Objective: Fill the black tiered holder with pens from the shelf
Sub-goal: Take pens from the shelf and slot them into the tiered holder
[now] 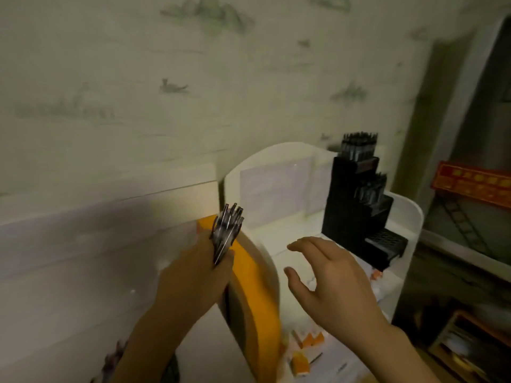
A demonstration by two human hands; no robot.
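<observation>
Left hand (193, 269) is gripping a bundle of pens (226, 233), fingers closed round it, tips pointing up beside the orange curved panel (257, 294). Right hand (329, 275) is hovering empty, fingers spread wide, over open white shelf (279, 239). Black tiered holder (356, 205) is standing near the shelf's rounded right edge, upper tiers holding pens, lowest grid tier showing bare. Image is blurring; patterned wallpaper behind.

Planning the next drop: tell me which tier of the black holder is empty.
The lowest front tier of the black tiered holder: its grid slots are bare, while the upper tiers hold pens.
</observation>
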